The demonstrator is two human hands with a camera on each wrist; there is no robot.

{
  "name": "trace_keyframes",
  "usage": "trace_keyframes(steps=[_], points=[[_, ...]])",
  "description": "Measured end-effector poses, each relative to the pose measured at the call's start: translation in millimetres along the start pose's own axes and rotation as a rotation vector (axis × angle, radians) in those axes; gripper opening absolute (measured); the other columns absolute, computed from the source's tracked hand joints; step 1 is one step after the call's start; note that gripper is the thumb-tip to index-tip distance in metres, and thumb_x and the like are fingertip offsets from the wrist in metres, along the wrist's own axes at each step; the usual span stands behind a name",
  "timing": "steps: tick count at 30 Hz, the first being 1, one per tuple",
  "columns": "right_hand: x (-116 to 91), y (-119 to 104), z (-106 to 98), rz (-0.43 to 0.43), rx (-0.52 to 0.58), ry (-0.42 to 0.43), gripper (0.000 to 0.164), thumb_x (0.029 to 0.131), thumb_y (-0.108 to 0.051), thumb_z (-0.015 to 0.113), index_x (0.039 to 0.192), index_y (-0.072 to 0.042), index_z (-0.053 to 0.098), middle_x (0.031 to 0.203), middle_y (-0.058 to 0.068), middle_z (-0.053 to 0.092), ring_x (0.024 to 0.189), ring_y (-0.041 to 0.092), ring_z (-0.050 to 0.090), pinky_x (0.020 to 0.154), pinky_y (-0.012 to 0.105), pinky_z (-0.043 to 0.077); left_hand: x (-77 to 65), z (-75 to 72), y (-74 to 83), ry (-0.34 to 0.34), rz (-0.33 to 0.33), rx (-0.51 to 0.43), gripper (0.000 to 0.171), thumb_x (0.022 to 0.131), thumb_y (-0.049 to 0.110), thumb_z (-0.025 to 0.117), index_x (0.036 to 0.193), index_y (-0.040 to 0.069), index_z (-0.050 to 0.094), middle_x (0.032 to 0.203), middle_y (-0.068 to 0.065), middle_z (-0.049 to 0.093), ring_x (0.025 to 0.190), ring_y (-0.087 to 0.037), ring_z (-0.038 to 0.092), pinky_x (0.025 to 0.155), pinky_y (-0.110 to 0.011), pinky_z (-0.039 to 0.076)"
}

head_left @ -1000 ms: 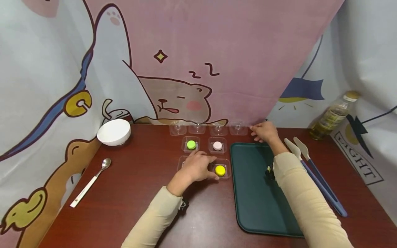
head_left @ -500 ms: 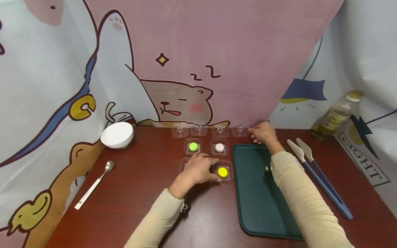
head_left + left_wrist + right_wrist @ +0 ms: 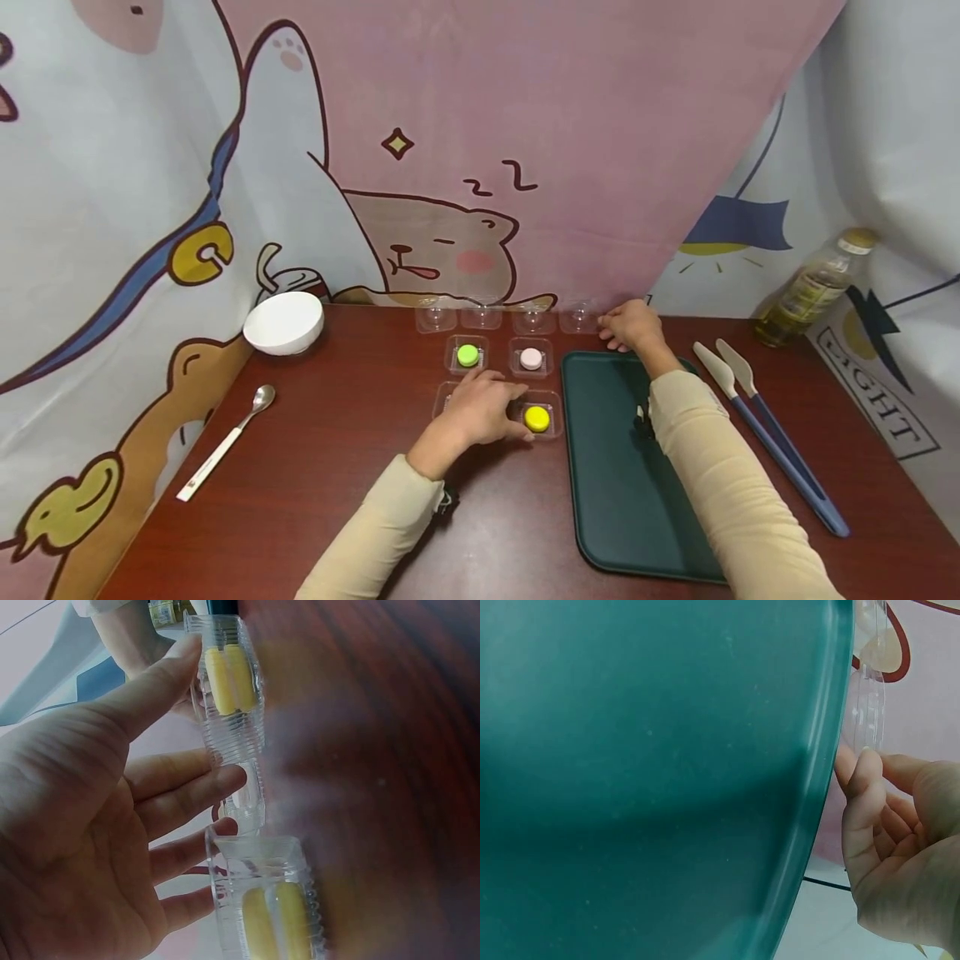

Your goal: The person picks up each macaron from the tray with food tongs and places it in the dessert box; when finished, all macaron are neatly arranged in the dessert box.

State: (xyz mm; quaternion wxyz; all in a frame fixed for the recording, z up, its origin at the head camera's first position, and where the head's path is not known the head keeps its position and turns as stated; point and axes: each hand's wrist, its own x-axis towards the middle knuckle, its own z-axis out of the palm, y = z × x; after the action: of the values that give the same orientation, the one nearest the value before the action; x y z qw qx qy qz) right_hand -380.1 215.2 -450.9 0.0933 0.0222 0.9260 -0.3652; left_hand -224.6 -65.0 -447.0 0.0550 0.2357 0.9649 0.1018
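Observation:
My left hand reaches over the front pair of clear plastic boxes, its fingers spread and mostly straight. In the left wrist view the thumb tip is right at the rim of the box with a yellow macaron; another box with a yellowish macaron lies by the little finger. From above, the hand mostly hides that second box. At the back, my right hand pinches the edge of the rightmost clear domed lid between thumb and index finger, other fingers curled.
Behind the left hand sit boxed green and pale pink macarons. Several lids line the wall. A dark green tray lies under the right forearm, with tongs and an oil bottle further right. A white bowl and spoon are left.
The head view has shifted slightly. My right hand has edged a little left toward the lid. The left hand stays over the front boxes.

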Motion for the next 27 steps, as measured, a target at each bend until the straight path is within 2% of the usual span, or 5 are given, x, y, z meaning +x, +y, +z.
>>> trace_keyframes(steps=[6, 11, 18, 27], points=[[4.5, 2.8, 0.3, 0.014, 0.015, -0.023, 0.037, 0.103, -0.022, 0.057, 0.123, 0.007, 0.068, 0.095, 0.017, 0.078, 0.058, 0.009, 0.07, 0.057, 0.03, 0.06, 3.0, 0.4, 0.4, -0.007, 0.0, 0.009, 0.076, 0.079, 0.06, 0.08, 0.143, 0.024, 0.06, 0.141, 0.008, 0.064, 0.139, -0.023, 0.051, 0.123, -0.051, 0.027], [4.2, 1.3, 2.2, -0.009, -0.001, -0.02, 0.034, 0.102, -0.018, 0.056, 0.12, 0.008, 0.069, 0.095, 0.018, 0.078, 0.057, 0.009, 0.069, 0.056, 0.03, 0.059, 2.9, 1.6, 0.0, -0.004, 0.006, 0.011, 0.076, 0.08, 0.06, 0.079, 0.143, 0.024, 0.06, 0.141, 0.008, 0.064, 0.139, -0.024, 0.051, 0.123, -0.05, 0.027], [-3.4, 0.7, -3.9, -0.043, 0.01, 0.019, 0.033, 0.102, -0.016, 0.054, 0.119, 0.009, 0.069, 0.091, 0.016, 0.078, 0.057, 0.01, 0.068, 0.055, 0.028, 0.059, 2.1, 2.4, 1.8, 0.0, 0.007, 0.006, 0.076, 0.079, 0.061, 0.079, 0.143, 0.024, 0.06, 0.141, 0.007, 0.064, 0.138, -0.024, 0.051, 0.123, -0.051, 0.028], [-17.4, -1.2, -17.8, -0.063, 0.063, 0.067, 0.036, 0.103, -0.017, 0.055, 0.127, 0.008, 0.065, 0.094, 0.019, 0.078, 0.06, 0.013, 0.07, 0.055, 0.029, 0.059, 2.0, 2.2, -0.1, 0.003, 0.003, 0.001, 0.076, 0.078, 0.06, 0.08, 0.142, 0.024, 0.061, 0.139, 0.007, 0.065, 0.138, -0.023, 0.052, 0.123, -0.052, 0.027]])
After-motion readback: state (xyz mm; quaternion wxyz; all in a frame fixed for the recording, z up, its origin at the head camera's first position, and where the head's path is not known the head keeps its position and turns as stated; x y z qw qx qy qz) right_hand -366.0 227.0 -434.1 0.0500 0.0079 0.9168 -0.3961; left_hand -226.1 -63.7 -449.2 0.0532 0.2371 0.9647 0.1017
